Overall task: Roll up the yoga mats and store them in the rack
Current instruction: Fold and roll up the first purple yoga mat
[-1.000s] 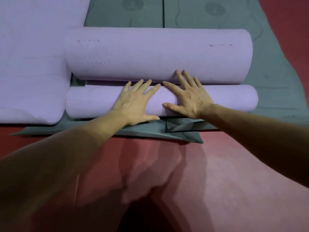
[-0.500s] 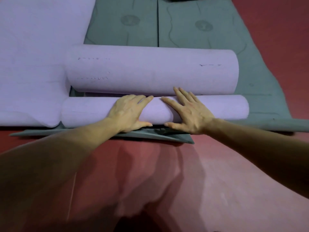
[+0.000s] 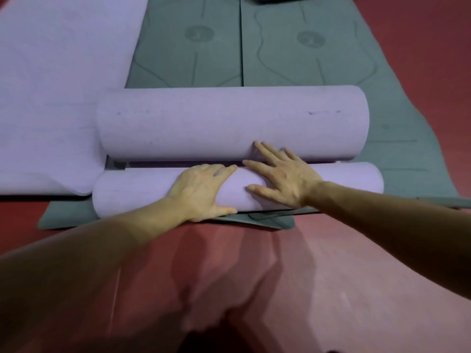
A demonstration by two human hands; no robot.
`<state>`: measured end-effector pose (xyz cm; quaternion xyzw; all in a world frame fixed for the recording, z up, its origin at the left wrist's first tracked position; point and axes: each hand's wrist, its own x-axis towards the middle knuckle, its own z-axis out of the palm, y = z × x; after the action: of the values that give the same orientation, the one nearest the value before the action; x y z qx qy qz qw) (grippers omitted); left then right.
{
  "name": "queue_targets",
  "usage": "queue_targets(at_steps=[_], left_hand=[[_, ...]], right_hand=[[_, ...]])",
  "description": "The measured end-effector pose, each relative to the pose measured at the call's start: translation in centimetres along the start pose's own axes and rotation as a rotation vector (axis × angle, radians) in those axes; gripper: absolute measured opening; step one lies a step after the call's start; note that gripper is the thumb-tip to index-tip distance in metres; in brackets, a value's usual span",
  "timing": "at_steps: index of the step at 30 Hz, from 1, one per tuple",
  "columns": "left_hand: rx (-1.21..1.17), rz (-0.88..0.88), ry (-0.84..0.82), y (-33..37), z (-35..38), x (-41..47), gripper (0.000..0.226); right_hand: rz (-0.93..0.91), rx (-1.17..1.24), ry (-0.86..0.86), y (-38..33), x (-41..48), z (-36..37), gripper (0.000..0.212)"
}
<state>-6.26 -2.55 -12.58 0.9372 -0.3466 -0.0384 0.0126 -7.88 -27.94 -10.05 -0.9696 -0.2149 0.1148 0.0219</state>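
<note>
While pressing the thin lilac roll (image 3: 132, 192), left hand (image 3: 201, 189) flat, fingers together, right hand (image 3: 283, 177) spread

The thick lilac roll (image 3: 229, 123) lies just behind the thin lilac roll (image 3: 140, 192), closing the way forward. A flat lilac mat (image 3: 51, 98) crowds the left. Red floor (image 3: 331, 276) in front and green mats (image 3: 407, 149) at right leave room.

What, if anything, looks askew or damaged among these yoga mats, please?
The near green mat edge is folded over and creased just below the thin purple roll, by the right hand. The thick purple roll carries small dark scuffs near its right end. Nothing else stands out.
</note>
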Motion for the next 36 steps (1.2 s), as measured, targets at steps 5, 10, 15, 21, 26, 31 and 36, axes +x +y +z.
queue_targets(at_steps=[5, 10, 15, 21, 26, 31, 36], left_hand=[[-0.042, -0.018, -0.134, -1.1, -1.1, 2.0, 0.104], [-0.016, -0.023, -0.119, -2.0, -1.3, 2.8, 0.103], [0.041, 0.014, -0.109, -2.5, -1.6, 3.1, 0.097], [0.037, -0.077, -0.019, -2.3, -0.4, 2.1, 0.094], [0.001, -0.15, -0.068, -2.7, -0.3, 3.4, 0.096], [-0.018, -0.162, -0.077, -3.0, -0.6, 4.0, 0.098], [-0.005, -0.175, -0.013, -3.0, -0.5, 3.9, 0.093]], right_hand=[[0.026, 0.028, 0.11, -0.2, 1.2, -0.7, 0.086], [0.009, -0.02, 0.076, -1.2, -0.3, 1.5, 0.095], [0.021, -0.086, 0.056, 0.2, 1.1, 1.7, 0.098], [0.047, -0.09, 0.06, 1.3, 3.2, 0.3, 0.1], [0.049, -0.05, 0.165, 1.4, 2.8, 0.7, 0.092], [0.011, -0.076, 0.138, 1.3, 2.2, 1.6, 0.08], [0.093, -0.063, 0.084, 1.8, 4.7, 0.0, 0.086]])
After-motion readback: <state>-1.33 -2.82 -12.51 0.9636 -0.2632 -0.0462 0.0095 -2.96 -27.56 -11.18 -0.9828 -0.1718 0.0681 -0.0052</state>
